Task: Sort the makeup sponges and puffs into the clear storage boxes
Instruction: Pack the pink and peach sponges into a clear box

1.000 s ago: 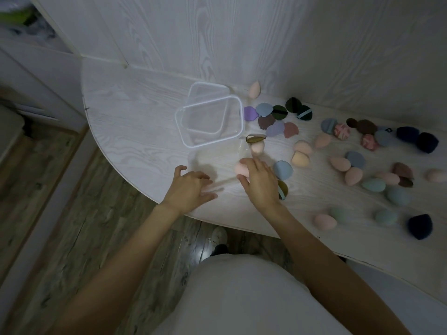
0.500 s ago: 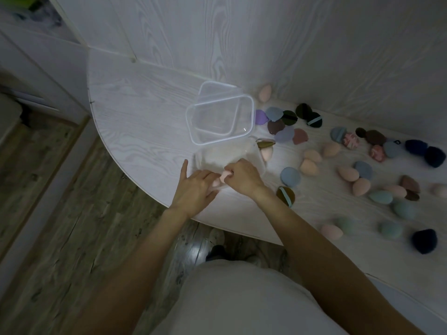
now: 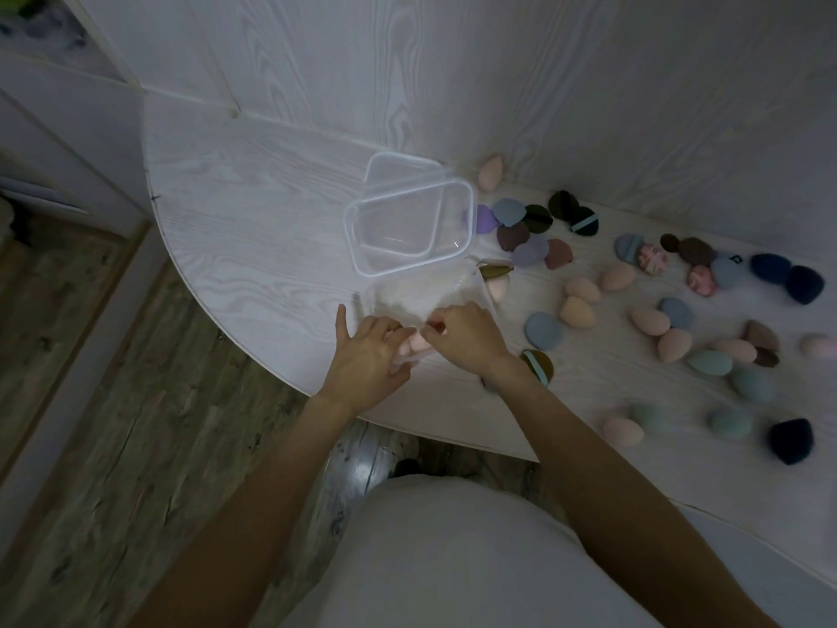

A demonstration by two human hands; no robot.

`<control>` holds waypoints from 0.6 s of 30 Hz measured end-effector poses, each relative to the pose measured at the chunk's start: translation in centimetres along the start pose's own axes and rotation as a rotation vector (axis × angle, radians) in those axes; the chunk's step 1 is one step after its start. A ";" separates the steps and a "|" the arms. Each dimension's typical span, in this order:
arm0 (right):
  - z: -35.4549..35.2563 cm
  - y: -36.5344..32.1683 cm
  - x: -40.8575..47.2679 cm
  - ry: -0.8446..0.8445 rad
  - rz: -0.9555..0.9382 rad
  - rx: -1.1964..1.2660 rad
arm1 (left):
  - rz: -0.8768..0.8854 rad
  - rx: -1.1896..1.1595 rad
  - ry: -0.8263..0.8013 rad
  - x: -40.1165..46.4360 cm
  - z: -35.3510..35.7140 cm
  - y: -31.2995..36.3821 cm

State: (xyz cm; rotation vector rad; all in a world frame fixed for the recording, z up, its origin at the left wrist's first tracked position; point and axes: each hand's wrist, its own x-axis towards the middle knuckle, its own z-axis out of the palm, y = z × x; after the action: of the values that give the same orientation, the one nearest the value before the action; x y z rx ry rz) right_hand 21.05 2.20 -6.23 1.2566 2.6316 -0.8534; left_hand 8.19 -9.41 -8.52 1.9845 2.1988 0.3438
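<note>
A near clear box (image 3: 471, 287), faint and see-through, stands at the table's front edge. My left hand (image 3: 367, 360) grips its near left corner, thumb stretched out. My right hand (image 3: 469, 337) is pinched on a pink sponge (image 3: 417, 344), which sits low between both hands at the box's near side. Behind it stands a second clear box (image 3: 362, 237), leaning on a clear lid (image 3: 385, 167). Several sponges and puffs lie spread to the right, among them a blue puff (image 3: 543, 330) and a peach sponge (image 3: 577, 311).
The white wood table (image 3: 253, 228) curves along its front edge, with wooden floor below on the left. A white panelled wall rises right behind the boxes. An olive puff (image 3: 539, 364) lies by my right wrist. Dark navy puffs (image 3: 790, 441) lie far right.
My right hand lifted the pink sponge off the table and carried it left to the near box. My left hand moved from flat on the table to the box's corner.
</note>
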 end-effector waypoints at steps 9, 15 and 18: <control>0.1 0.5 -0.2 0.062 -0.022 0.131 | -0.014 -0.072 -0.006 -0.3 -0.7 0.2; -1.0 0.1 -0.9 0.164 -0.060 0.079 | -0.037 -0.106 0.123 -0.3 -1.5 0.5; -3.5 1.3 -2.9 0.364 -0.088 -0.003 | 0.026 -0.256 0.341 1.0 -3.1 2.6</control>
State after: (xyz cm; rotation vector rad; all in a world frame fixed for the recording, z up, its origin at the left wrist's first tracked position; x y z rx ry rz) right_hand 24.39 2.74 -2.90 1.4240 2.9848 -0.6855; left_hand 9.75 -8.41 -4.83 1.9295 2.1761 0.9787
